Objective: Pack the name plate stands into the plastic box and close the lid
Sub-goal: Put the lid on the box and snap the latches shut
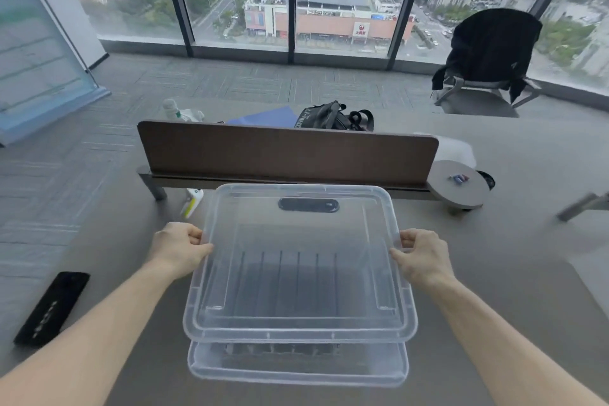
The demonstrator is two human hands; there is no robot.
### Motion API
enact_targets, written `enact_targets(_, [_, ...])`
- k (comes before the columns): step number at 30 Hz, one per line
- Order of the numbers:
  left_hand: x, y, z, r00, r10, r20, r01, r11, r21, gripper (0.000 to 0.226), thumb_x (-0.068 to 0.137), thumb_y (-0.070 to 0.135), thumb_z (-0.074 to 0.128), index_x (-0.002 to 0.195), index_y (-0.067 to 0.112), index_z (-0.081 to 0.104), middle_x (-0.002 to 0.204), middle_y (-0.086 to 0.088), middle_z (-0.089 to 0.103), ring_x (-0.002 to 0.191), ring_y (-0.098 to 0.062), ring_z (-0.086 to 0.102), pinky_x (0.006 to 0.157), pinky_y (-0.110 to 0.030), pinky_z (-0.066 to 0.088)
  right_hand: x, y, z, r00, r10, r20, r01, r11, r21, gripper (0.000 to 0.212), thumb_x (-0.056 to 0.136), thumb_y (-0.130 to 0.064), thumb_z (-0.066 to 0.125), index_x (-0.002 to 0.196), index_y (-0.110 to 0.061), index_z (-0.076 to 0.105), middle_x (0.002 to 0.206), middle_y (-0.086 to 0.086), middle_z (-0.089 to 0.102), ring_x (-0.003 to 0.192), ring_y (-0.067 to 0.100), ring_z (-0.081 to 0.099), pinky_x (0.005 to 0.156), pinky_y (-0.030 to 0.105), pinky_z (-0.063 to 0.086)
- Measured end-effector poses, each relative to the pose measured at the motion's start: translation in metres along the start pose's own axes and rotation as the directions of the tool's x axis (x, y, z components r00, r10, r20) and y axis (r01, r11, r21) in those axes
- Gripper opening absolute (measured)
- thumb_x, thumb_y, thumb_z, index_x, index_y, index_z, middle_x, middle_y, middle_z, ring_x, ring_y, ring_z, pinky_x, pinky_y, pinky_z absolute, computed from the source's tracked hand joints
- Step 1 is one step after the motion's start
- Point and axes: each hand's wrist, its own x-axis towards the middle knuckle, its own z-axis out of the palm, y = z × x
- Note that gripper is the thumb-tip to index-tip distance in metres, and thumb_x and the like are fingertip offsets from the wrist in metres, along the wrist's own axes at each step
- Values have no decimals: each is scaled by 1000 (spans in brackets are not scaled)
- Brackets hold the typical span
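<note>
A clear plastic lid (300,224) with a dark oval slot near its far edge hangs above the clear plastic box (296,367), which stands on the grey table close to me. My left hand (179,247) grips the lid's left rim and my right hand (423,252) grips its right rim. The lid sits a little higher and farther than the box, with a gap at the near edge. Through the lid I see several name plate stands (290,280) as dark upright slats side by side inside the box.
A black phone (52,306) lies on the table at the left. A brown divider panel (286,152) runs across the table's far edge, with a white-and-yellow object (192,203) below it. A round grey stand (461,184) is at the right.
</note>
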Motion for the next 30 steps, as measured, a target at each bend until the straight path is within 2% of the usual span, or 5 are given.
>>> enact_targets(4, [-4,-13,21,999,-26,39,22,994,104,28,80,23,85,64,30,63,73,3,71,85,-27,73,86,-36,60,-5,25,21,997,70,19,-69,997,-35,17,79,-14,76,95,-15,82,90,1,80,88,21,75,90,40,59])
enact_targets(9, [-2,-26,42,1000,1,29,-6,983,184,10,81,23,84,79,22,74,89,-7,80,92,-30,73,87,-35,57,-13,45,40,994,112,2,-112,993,-48,12,79,-18,74,89,-20,81,84,-3,79,86,23,74,85,39,60])
enact_targets(11, [2,-27,46,1000,11,20,-14,981,192,11,82,23,84,87,16,79,91,-7,79,96,-30,72,87,-34,55,-12,50,43,992,130,-6,-130,990,-52,11,79,-21,72,86,-19,80,79,-4,78,83,23,74,82,40,60])
enact_targets(15, [5,-27,50,999,39,39,-46,975,219,13,81,21,84,87,11,81,89,-9,78,96,-31,71,87,-36,56,-15,55,43,986,169,-3,-169,984,-53,18,78,-25,69,87,-13,78,77,2,79,83,28,73,82,43,60])
enact_targets(30, [-11,-51,55,999,13,32,-19,980,198,9,83,21,82,90,16,81,83,-1,74,95,-29,71,88,-35,56,-39,67,50,990,143,-2,-143,986,-86,15,82,-18,72,93,-22,82,88,0,79,91,26,73,86,38,58])
